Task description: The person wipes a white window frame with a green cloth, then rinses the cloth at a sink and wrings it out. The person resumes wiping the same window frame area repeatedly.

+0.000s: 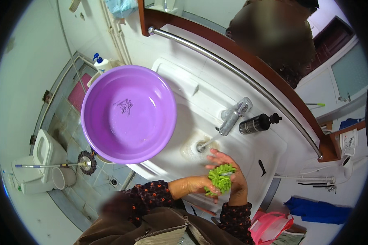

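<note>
Left hand: the left hand (198,184) was curled around the lower left side of a green cloth (220,178), fingers closed on it, wrist wet.
Right hand: the right hand (229,171) lay over the cloth from the right, fingers spread and only partly bent; its palm pressed the cloth, and the fingertips reached toward the drain.
Cloth: a bright green, nubby chenille piece, bunched between the two hands, over the front part of the sink (249,155), just below the drain.
Water: a thin stream ran from the tap (233,116) into the drain (201,146), landing just above the hands.
Basin: a purple basin (129,112), round and wet inside, rested tilted on the left end of the sink, well apart from the hands.
Bottle: a dark bottle (257,123) lay on its side just right of the tap.
Rail: a metal rail (241,77) ran along the wooden-edged mirror behind the sink.
Floor: a white toilet (39,161) stood at lower left, with a brush (86,163) near it on the grey tiles.
Sleeves: dark, dotted sleeves covered both forearms, pushed back from the wrists.
Pink bag: a pink bag (270,226) sat at lower right, near the right elbow.
</note>
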`<state>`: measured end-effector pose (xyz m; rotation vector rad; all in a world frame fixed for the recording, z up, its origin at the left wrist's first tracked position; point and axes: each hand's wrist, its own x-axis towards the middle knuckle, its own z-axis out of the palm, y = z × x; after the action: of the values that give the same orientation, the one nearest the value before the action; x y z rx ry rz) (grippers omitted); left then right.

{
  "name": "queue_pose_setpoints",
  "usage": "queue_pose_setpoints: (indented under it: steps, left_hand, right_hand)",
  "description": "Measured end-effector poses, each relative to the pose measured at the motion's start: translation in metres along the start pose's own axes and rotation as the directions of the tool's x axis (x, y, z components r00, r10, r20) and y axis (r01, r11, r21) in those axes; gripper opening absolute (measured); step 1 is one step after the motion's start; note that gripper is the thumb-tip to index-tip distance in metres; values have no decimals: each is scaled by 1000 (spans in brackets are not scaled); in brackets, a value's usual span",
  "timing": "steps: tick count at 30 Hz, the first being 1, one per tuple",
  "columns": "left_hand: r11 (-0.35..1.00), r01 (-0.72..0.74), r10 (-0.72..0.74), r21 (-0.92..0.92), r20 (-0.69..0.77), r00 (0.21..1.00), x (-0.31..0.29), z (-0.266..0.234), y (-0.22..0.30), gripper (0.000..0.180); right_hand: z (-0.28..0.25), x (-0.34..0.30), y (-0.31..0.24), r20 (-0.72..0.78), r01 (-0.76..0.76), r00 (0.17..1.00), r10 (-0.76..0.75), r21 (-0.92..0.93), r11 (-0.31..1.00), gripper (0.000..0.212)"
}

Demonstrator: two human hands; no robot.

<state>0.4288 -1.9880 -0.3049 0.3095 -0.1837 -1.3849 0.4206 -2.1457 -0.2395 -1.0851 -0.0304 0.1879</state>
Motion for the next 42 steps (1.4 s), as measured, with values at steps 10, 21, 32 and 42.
queue_pose_setpoints:
  steps: [10, 21, 32, 42]
  left_hand:
    - [995, 13, 4, 95, -179, 984, 21, 18, 9, 28]
    - [933, 36, 147, 358, -472, 869, 20, -9, 9, 42]
    - [927, -114, 253, 357, -371, 893, 5, -25, 11, 43]
    - [966, 74, -5, 247, -270, 963, -14, 4, 24, 43]
  right_hand:
    - [4, 11, -28, -115, -93, 992, 48, -425, 900, 15]
    - [-3, 38, 12, -14, 22, 998, -59, -821, 570, 9]
    - [7, 41, 44, -166, -19, 970, -177, -778, 628, 12]
    - [18, 18, 4, -77, -27, 997, -14, -502, 864, 43]
